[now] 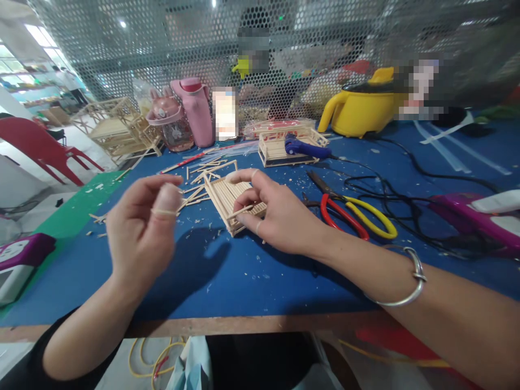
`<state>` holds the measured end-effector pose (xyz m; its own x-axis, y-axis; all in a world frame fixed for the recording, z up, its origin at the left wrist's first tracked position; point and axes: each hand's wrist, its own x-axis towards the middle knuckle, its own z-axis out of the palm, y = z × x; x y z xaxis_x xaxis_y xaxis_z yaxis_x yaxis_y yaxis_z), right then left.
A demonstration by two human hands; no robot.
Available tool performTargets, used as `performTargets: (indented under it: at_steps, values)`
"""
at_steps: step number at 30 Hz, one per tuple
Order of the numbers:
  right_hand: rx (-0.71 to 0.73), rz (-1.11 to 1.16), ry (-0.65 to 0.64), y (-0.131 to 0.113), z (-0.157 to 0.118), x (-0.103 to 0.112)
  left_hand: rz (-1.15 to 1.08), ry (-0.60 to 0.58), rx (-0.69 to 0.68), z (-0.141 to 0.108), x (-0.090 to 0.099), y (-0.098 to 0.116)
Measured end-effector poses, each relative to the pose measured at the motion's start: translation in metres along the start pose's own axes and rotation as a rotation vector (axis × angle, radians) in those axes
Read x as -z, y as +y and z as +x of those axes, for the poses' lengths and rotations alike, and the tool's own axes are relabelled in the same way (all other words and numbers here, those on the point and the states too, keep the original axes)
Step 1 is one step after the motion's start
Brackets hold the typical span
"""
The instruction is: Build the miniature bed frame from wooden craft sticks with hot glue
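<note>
A small frame of thin wooden sticks [223,197] lies on the blue table, in the middle of the view. My right hand [270,211] is over its right side, with thumb and fingers closed on a short wooden stick [244,211] at the frame's near edge. Raised above the table to the left of the frame is my left hand [146,227], touching neither frame nor sticks. Its fingers are curled toward the thumb and somewhat blurred; whether something small sits between them cannot be made out. Loose sticks [195,196] lie behind and left of the frame.
Behind stand a second stick frame [280,149], a blue glue gun [309,149], pink bottles [197,114], a lit phone [225,116] and a yellow pot [361,111]. Red-and-yellow-handled scissors [369,216] and black cables [385,189] lie right. A perforated metal screen [162,43] rises behind.
</note>
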<state>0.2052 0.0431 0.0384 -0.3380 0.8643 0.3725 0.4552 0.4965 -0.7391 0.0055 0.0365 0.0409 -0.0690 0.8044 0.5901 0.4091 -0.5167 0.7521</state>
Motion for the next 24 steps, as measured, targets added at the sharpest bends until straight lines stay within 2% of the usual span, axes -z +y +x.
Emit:
performTargets:
  at_steps: [2, 4, 6, 11, 13, 19, 22, 24]
  values:
    - [0.009, -0.014, -0.002, 0.001, 0.000, 0.000, -0.006, 0.107, 0.018, 0.004, 0.003, -0.003]
    - [0.016, -0.018, 0.000, 0.001, 0.000, 0.001, -0.005, 0.089, 0.019, 0.005, 0.002, -0.007]
    - [0.027, -0.011, 0.002, 0.000, -0.001, 0.001, 0.027, -0.009, -0.016, 0.003, -0.002, -0.010]
    - [0.060, 0.074, -0.022, 0.001, 0.000, 0.002, 0.013, -0.376, -0.136, -0.004, -0.011, -0.015]
    - [0.069, 0.116, -0.028, 0.002, 0.000, 0.002, 0.007, -0.445, -0.207, -0.006, -0.014, -0.016]
    - [0.078, 0.175, -0.016, 0.008, 0.000, 0.003, 0.009, -0.487, -0.286, -0.007, -0.020, -0.020]
    - [0.074, 0.164, -0.010, 0.008, -0.001, 0.002, -0.026, -0.490, -0.273, -0.008, -0.020, -0.019]
    - [0.085, 0.138, 0.028, 0.009, -0.001, 0.002, -0.048, -0.450, -0.233, -0.008, -0.020, -0.018]
